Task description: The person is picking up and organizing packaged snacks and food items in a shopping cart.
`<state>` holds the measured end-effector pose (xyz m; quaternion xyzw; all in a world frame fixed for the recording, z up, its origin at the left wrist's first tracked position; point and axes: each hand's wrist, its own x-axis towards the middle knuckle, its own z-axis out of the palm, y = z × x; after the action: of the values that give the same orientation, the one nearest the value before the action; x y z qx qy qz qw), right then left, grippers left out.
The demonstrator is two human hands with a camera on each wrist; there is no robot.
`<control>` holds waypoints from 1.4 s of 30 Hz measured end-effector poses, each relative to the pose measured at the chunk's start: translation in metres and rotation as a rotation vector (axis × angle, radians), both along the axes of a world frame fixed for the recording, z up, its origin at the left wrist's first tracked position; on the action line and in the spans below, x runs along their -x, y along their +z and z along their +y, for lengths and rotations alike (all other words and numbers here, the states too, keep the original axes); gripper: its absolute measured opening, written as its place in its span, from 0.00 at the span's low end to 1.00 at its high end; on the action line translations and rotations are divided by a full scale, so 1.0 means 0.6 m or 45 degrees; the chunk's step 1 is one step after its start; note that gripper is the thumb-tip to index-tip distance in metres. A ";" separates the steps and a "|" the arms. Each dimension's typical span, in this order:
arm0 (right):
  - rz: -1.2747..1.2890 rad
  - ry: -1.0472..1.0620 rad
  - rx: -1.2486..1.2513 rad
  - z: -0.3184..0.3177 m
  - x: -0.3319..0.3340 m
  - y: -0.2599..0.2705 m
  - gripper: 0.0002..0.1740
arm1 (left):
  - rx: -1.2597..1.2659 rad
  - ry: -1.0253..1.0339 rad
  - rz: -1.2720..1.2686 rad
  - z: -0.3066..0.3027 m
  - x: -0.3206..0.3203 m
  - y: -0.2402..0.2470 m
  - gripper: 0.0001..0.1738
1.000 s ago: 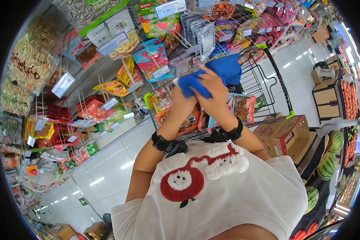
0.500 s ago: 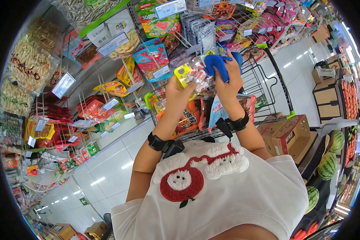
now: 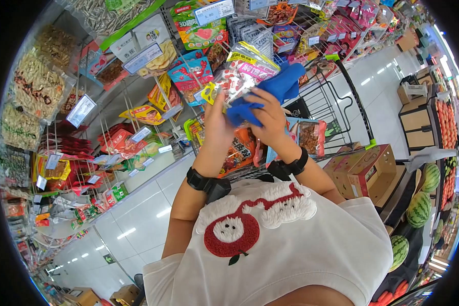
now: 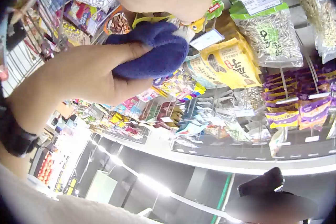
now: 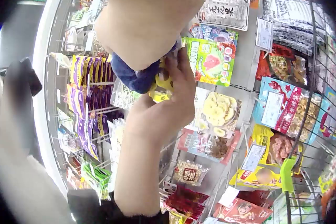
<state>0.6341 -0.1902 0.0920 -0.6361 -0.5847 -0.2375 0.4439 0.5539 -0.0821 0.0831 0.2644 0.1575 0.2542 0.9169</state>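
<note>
In the head view my left hand [image 3: 217,125] grips the lower left edge of a clear snack bag [image 3: 242,76] with a yellow top and red-and-white pieces inside. My right hand [image 3: 270,117] holds a blue cloth [image 3: 285,84] against the bag's lower right part. The cloth bunches between the two hands and hangs out past the right one. Seen from the left wrist, the right thumb presses along the folded cloth [image 4: 157,56]. The right wrist view shows the left fingers curled round the bag's yellow edge [image 5: 164,85], beside the cloth.
A wire shopping cart [image 3: 336,109] stands beyond the hands, with snack bags [image 3: 239,150] in it. Hanging shelf packets [image 3: 188,76] with price tags fill the left and far side. Cardboard boxes [image 3: 364,173] and watermelons [image 3: 418,209] are at the right.
The bag, mostly covered by hands and cloth at first, now shows its upper part tilted up. The right hand and cloth moved right, off the bag's middle, then back left and down onto its lower part.
</note>
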 end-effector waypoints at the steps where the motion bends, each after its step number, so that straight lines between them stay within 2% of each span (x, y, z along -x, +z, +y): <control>1: 0.014 -0.074 -0.066 0.000 -0.005 0.001 0.11 | 0.047 -0.015 -0.029 -0.002 0.000 0.003 0.19; 3: 0.042 -0.220 -0.198 0.001 -0.016 0.003 0.12 | 0.139 -0.044 -0.087 -0.007 -0.002 0.012 0.20; 7: 0.347 -0.473 -0.344 -0.006 -0.034 0.020 0.14 | 0.246 -0.077 -0.088 -0.011 0.001 0.012 0.20; 10: 1.579 -0.163 -0.757 0.001 -0.063 -0.003 0.15 | 0.308 -0.069 -0.129 -0.009 0.002 0.004 0.20; 11: 1.865 0.241 -0.926 -0.001 -0.077 -0.010 0.16 | 0.325 -0.091 -0.152 -0.009 0.001 0.000 0.20; 14: 2.368 0.637 -0.925 0.003 -0.079 -0.015 0.13 | 0.362 -0.166 -0.199 -0.014 -0.003 -0.009 0.21; 16: 2.445 0.799 -0.783 0.009 -0.056 -0.006 0.15 | 0.376 -0.221 -0.193 -0.022 -0.005 -0.011 0.21; 20: 2.248 0.731 -0.609 0.007 -0.041 -0.016 0.14 | 0.199 -0.237 -0.071 -0.013 -0.007 -0.012 0.19; 21: 2.183 0.720 -0.557 0.004 -0.035 -0.016 0.13 | 0.233 -0.179 0.072 -0.012 -0.008 -0.007 0.19; 25: 1.373 -0.099 0.120 0.004 -0.009 -0.041 0.10 | 0.329 -0.082 0.149 -0.006 -0.019 -0.023 0.18; 28: 1.054 -0.262 0.195 0.007 0.009 -0.022 0.10 | 0.332 -0.136 0.195 -0.002 -0.016 -0.038 0.16; 29: 0.891 -0.296 0.038 0.014 0.007 -0.025 0.10 | 0.325 -0.158 0.227 -0.001 -0.014 -0.039 0.16; 31: 0.829 -0.341 -0.066 0.018 0.004 -0.020 0.10 | 0.314 -0.202 0.293 -0.002 -0.004 -0.037 0.16; 33: 0.861 -0.445 -0.081 0.014 0.001 -0.020 0.11 | 0.367 -0.352 0.313 -0.004 0.002 -0.046 0.15; 37: 0.689 -0.497 -0.301 0.021 -0.019 0.020 0.11 | 0.583 -0.631 0.287 -0.006 0.003 -0.067 0.16; 38: 0.652 -0.537 -0.291 0.021 -0.025 0.026 0.11 | 0.630 -0.721 0.252 -0.006 0.003 -0.075 0.17; 42: 0.579 -0.623 -0.238 0.010 -0.041 0.027 0.12 | 0.500 -0.812 0.191 -0.007 0.008 -0.086 0.17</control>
<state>0.6590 -0.1842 0.1081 -0.7507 -0.2765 -0.2416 0.5492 0.5492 -0.0860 0.0315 0.1374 0.1795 -0.0989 0.9691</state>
